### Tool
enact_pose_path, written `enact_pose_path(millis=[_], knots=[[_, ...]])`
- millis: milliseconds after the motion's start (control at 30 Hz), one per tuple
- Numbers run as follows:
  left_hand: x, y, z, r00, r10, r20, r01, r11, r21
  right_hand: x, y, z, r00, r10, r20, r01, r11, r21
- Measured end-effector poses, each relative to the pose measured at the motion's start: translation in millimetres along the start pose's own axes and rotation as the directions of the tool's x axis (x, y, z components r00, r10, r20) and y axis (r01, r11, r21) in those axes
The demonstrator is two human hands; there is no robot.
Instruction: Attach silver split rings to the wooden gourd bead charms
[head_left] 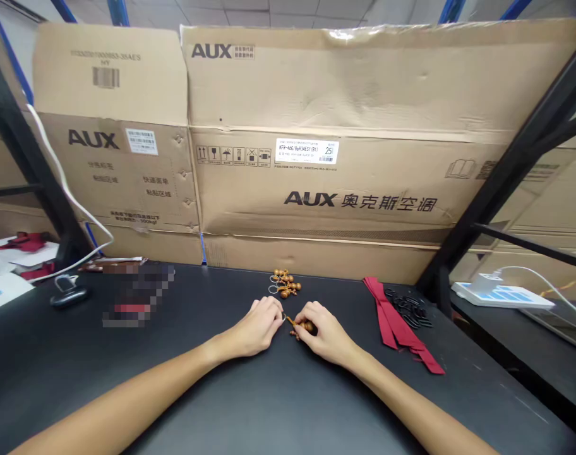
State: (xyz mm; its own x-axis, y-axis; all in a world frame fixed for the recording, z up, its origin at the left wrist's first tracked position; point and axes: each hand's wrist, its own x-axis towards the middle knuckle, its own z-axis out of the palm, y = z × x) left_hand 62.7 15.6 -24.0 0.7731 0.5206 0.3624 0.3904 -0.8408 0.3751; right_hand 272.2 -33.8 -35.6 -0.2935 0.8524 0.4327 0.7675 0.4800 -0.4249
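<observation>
My left hand (pixel 256 325) is closed in a pinch at the metal ring end of a wooden-bead keychain (pixel 309 327). The fingers of my right hand (pixel 326 333) are closed around its brown beads, which are partly hidden by them. A short orange-brown cord (pixel 290 320) runs between the two hands. Just beyond, several similar bead keychains (pixel 288 289) with metal rings lie in a small pile on the black table (pixel 222 398).
Red fabric strips (pixel 387 316) and a heap of black clips or rings (pixel 408 308) lie to the right. At left are a dark oval object (pixel 69 296) and a blurred-out item (pixel 139 294). Cardboard boxes (pixel 364 95) wall off the back; a white power strip (pixel 501 294) sits far right.
</observation>
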Motion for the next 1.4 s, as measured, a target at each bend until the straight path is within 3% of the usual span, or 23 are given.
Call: enact_pose_path(millis=[367,633,1133,1400], knots=[[-0.4,-1.7,1.7,1.0,0.015,-0.015,-0.016,1.0,-0.013,0.8,-5.7,0.6,0.982,0.165,0.096,-0.166,0.986,0.004],[-0.5,2.5,-1.9,1.0,0.015,0.0,-0.015,1.0,-0.004,0.8,0.2,6.2,0.979,0.201,0.037,-0.204,0.955,0.217],[-0.2,1.5,-1.1,0.999,0.035,0.007,-0.035,0.999,-0.002,1.7,-3.7,5.3,0.99,0.141,-0.005,-0.14,0.988,0.059],[-0.7,4.4,-2.8,1.0,0.028,0.012,-0.028,1.0,-0.005,-0.5,-0.7,2.4,0.984,0.17,0.052,-0.168,0.985,-0.044]])
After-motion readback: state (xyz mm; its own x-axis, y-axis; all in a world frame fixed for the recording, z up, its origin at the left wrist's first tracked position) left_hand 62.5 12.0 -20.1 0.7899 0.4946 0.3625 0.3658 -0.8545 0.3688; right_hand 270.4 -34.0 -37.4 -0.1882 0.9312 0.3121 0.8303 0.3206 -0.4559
